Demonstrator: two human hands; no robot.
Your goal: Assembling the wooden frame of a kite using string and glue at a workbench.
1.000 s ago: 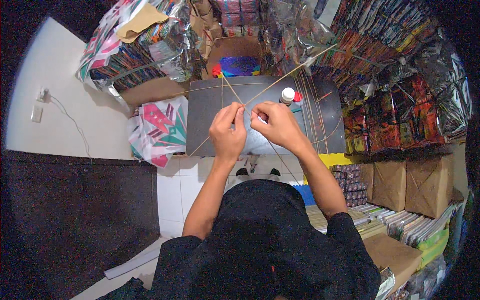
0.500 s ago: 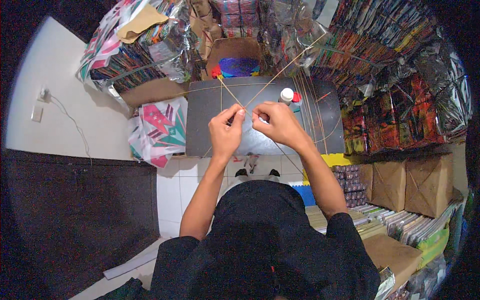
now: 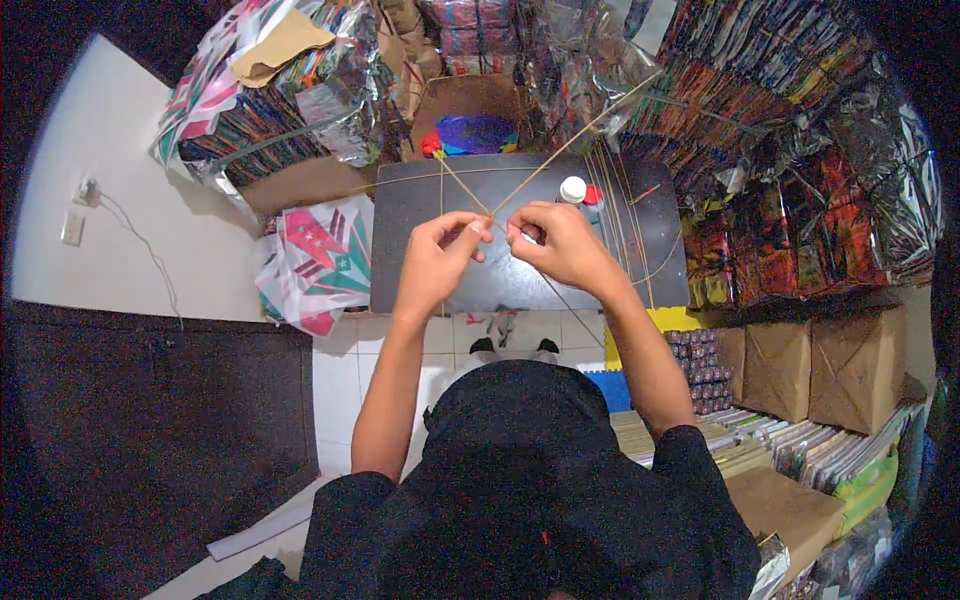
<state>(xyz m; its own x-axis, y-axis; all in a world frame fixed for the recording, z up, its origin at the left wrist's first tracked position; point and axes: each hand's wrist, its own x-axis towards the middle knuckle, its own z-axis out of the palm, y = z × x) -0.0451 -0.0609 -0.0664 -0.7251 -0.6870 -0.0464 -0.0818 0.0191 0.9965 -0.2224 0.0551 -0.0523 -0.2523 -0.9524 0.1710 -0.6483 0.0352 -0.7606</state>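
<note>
I see the left hand (image 3: pixel 437 262) and right hand (image 3: pixel 562 245) pinching two crossed thin sticks (image 3: pixel 560 150) together above the dark table (image 3: pixel 420 260), binding apparently unfinished, more sticks (image 3: pixel 622 215) lying unused.

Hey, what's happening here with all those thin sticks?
A person stands at a dark table and works with both hands where two thin wooden sticks cross. The left hand and the right hand pinch at that crossing, close together above the tabletop. More sticks lie along the table's right side, beside a small white-capped bottle. Stacks of colourful, shiny packaged goods surround the table.
</note>
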